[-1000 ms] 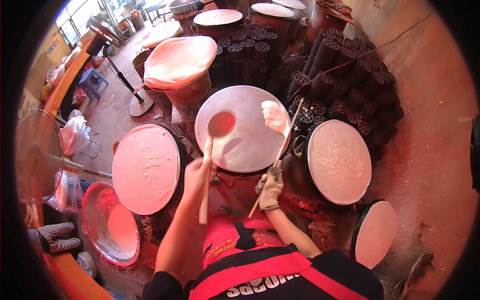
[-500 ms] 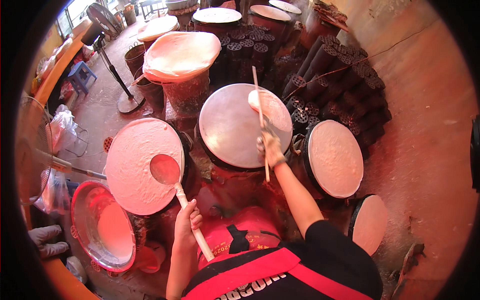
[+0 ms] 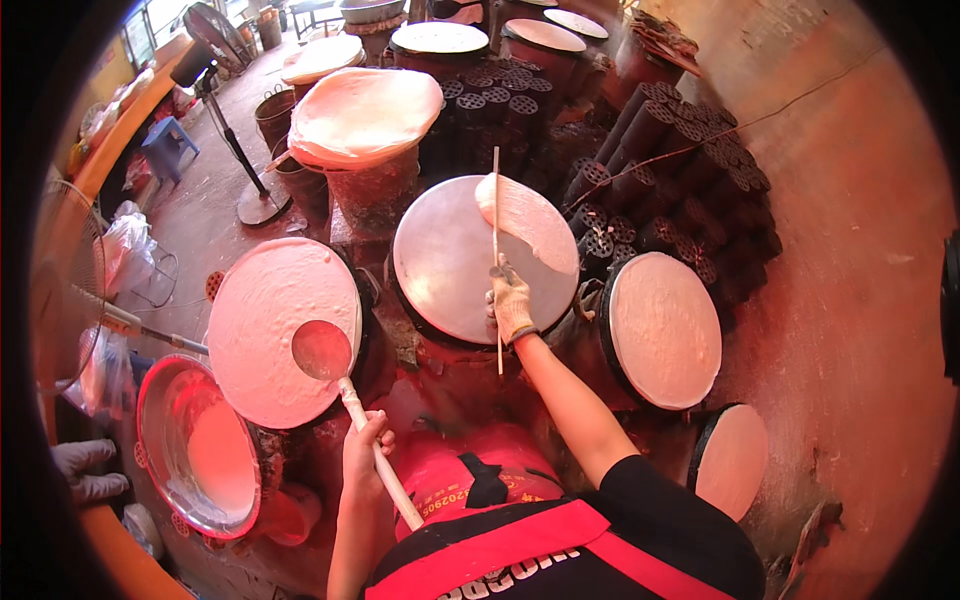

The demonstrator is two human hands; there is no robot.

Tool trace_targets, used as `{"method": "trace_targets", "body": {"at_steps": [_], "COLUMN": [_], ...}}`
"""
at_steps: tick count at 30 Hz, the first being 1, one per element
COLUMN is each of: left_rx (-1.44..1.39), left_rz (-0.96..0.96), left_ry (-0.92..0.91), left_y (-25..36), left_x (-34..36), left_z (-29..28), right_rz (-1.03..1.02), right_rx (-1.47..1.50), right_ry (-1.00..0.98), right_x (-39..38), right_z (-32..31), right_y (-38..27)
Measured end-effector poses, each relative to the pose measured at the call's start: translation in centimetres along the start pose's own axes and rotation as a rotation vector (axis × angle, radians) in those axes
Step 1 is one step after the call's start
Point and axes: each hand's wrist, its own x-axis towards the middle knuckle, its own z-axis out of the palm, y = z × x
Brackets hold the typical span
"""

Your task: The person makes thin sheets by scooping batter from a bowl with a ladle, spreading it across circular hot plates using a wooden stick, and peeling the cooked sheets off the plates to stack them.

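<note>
My right hand (image 3: 510,300), in a pale work glove, is closed around a thin wooden stick (image 3: 496,225) held over the middle round griddle (image 3: 440,265). Along the stick's right side lies a pale, thin sheet of batter (image 3: 535,222), covering the griddle's upper right part. The rest of its metal surface is bare and shiny. My left hand (image 3: 368,450) grips the white handle of a ladle (image 3: 322,350). The ladle's round bowl rests over the lower right of the left griddle (image 3: 265,310), which is coated in bumpy batter.
A basin (image 3: 150,430) of batter stands at lower left, near a fan (image 3: 70,290). Batter-coated griddles (image 3: 665,330) stand at right. Beyond the middle griddle, a stack of thin round sheets (image 3: 365,115) tops a stand; dark perforated briquettes (image 3: 690,160) are piled at far right.
My right hand and the stick have shifted left, the stick turning more upright. More of the batter sheet now shows to its right. The ladle has moved slightly down and left.
</note>
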Motion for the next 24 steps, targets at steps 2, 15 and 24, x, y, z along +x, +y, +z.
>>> {"method": "trace_targets", "body": {"at_steps": [2, 15, 24], "left_rx": [-0.019, -0.075, -0.111], "left_rz": [0.034, 0.147, 0.155], "left_ry": [0.025, 0.213, 0.396], "left_y": [-0.8, -6.3, -10.3], "left_x": [-0.4, -3.4, -4.4], "left_z": [0.9, 4.4, 4.7], "right_rz": [-0.001, 0.011, 0.038], "right_rx": [-0.152, -0.242, -0.39], "right_ry": [-0.083, -0.255, -0.383], "right_x": [-0.4, 0.7, 1.5], "right_z": [-0.2, -8.7, -13.7], "right_y": [-1.0, -2.9, -6.6]}}
